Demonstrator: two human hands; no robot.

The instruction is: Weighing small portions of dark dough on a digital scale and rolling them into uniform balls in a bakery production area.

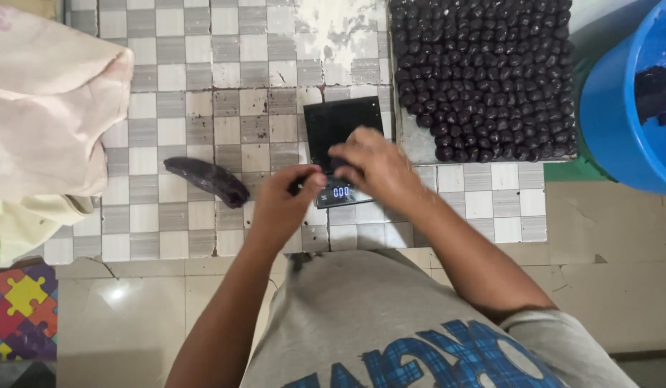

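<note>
A black digital kitchen scale with a lit display sits on the checkered tile counter. Both my hands hover over its front edge. My left hand has its fingers pinched around a small dark lump that is mostly hidden. My right hand curls over the scale with its fingertips beside the left ones, possibly touching the same dark piece. A long roll of dark purple dough lies on the tiles to the left of my left hand.
A tray packed with several rows of small dark balls stands at the back right. A blue bucket holding dark dough is at the far right. A pale cloth bag sits at left. Flour dusts the tiles behind the scale.
</note>
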